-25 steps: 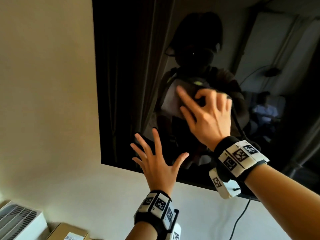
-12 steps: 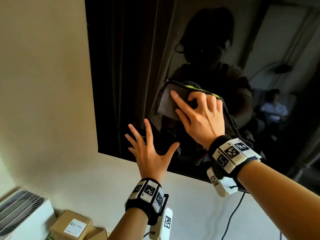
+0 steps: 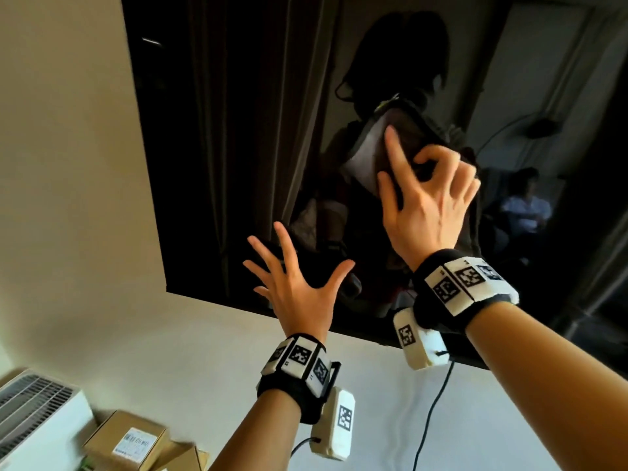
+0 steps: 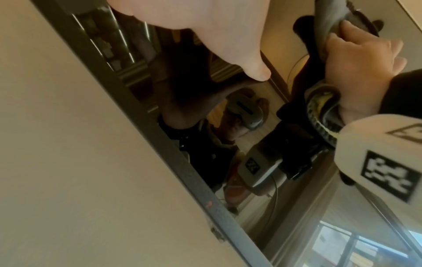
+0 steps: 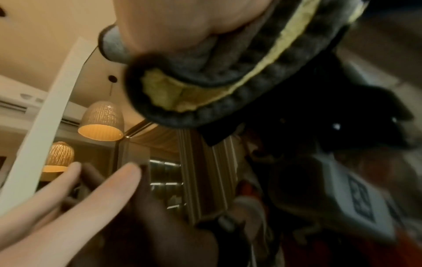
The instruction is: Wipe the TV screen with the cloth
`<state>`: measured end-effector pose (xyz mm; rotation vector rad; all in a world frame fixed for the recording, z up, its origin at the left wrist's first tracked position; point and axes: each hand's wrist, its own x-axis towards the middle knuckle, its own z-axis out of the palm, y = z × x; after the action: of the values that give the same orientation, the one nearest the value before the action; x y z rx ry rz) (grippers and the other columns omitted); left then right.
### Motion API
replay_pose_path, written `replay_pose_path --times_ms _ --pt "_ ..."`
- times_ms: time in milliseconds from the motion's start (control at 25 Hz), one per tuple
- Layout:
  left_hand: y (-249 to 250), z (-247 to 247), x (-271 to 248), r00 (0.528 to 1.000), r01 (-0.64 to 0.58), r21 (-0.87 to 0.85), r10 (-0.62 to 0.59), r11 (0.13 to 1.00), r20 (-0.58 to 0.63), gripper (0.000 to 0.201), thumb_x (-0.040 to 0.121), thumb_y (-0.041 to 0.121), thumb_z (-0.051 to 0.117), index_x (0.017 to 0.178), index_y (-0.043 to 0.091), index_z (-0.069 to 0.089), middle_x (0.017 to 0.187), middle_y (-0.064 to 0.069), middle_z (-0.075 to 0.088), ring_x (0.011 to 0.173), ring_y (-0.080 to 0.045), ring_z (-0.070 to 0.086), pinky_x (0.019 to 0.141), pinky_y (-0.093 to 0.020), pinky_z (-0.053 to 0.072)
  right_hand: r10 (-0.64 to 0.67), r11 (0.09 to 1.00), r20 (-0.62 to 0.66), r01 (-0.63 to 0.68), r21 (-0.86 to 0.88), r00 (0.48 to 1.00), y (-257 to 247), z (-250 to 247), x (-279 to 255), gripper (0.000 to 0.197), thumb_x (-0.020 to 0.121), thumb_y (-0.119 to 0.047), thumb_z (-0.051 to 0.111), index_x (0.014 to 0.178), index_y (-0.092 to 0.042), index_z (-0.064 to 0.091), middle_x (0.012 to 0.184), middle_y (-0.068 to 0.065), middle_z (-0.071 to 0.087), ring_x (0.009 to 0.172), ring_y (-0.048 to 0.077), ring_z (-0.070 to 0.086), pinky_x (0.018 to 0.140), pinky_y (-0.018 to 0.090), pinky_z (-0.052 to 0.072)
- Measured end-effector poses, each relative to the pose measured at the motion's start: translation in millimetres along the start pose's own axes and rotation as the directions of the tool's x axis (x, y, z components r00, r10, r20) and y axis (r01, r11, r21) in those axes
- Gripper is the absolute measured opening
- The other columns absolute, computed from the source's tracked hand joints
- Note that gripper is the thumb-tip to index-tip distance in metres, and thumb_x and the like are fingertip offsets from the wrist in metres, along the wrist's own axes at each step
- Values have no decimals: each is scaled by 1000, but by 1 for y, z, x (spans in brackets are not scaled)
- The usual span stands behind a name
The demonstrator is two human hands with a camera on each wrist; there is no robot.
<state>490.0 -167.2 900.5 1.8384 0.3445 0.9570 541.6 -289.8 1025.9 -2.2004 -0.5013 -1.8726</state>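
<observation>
Your right hand holds one cloth flat against the TV screen, in the middle part of the visible glass and above your other hand. The index finger lies straight along the cloth face; the thumb and the other fingers curl around its bunched edge, so the cloth is gripped, not merely pushed. In the right wrist view the cloth shows grey pile with one yellow-green strip along its dark border, wedged under the palm.

Your left hand is spread wide, five digits fanned apart, and holds nothing. Its fingertips reach onto the lower part of the screen near the bottom bezel; in the left wrist view one fingertip meets its own reflection on the glass.

One TV is mounted on a pale wall. The dark screen reflects curtains, your own figure and one seated person at the right.

Count of other items:
- Two wrist bands with black-and-white markers, one per wrist.
- One black cable hanging below the TV's bottom edge.
- One white slatted appliance at the lower left.
- Cardboard boxes just beside it; at least two, exact number unclear.
</observation>
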Motion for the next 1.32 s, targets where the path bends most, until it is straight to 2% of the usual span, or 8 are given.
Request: replay_pose_path --times_ms 160,320,440,640,760,960,1080,1320 --pt "-3 3 -2 998 -34 33 36 999 -55 114 68 76 64 151 46 -8 163 -2 -17 147 -41 -14 108 -76 13 -395 919 96 394 24 914 8 1 -22 44 97 -41 50 141 -36 44 111 4 43 90 26 36 77 38 30" --pt "-2 5 -2 997 -27 84 33 996 -67 114 68 76 63 151 45 -8 164 -4 -15 148 -42 -11 107 -75 18 -3 999 35 2 34 999 21 -5 -18 44 98 -43 46 142 -37 41 114 2 34 96 25 33 85 36 28" --pt "-1 3 -3 997 -28 98 34 995 -67 115 68 74 65 152 44 -8 164 -5 -14 148 -42 -10 106 -74 20 -369 929 96 369 22 924 24 -4 -37 46 97 -41 51 142 -35 43 112 3 37 90 26 35 78 36 29" --pt "0 0 -3 999 -11 48 13 999 -53 115 69 71 68 151 46 -7 163 -2 -18 148 -39 -15 109 -72 14 76 997 -7 -76 16 997 37 -10 -29 43 98 -42 46 140 -36 44 112 2 34 96 25 34 83 39 30" --pt "8 2 -10 1000 -3 1 3 1000 -5 115 66 73 68 150 51 -8 162 2 -22 148 -36 -18 114 -68 7 -302 953 88 302 17 949 40 -12 -52 43 97 -43 49 140 -36 46 110 1 36 91 25 37 78 38 33" --pt "32 34 -50 980 -159 147 138 976 144 116 61 85 58 149 52 -10 161 -1 -25 147 -40 -19 111 -69 5 112 993 41 -111 -24 993 58 -18 -44 46 96 -46 48 141 -38 42 113 0 32 98 24 32 88 37 28" --pt "34 46 -61 979 -119 151 91 981 180 120 59 85 62 150 51 -10 160 2 -30 146 -38 -24 109 -73 6 -189 981 88 192 -19 978 78 -27 -46 44 96 -45 50 139 -38 45 111 1 34 92 25 35 81 39 31" --pt "38 57 -60 991 -83 130 68 988 119 121 61 78 68 150 50 -9 160 0 -27 145 -39 -23 106 -77 6 -41 999 78 43 -15 996 95 -34 -54 45 95 -44 50 139 -39 45 112 0 33 96 25 35 85 39 30"
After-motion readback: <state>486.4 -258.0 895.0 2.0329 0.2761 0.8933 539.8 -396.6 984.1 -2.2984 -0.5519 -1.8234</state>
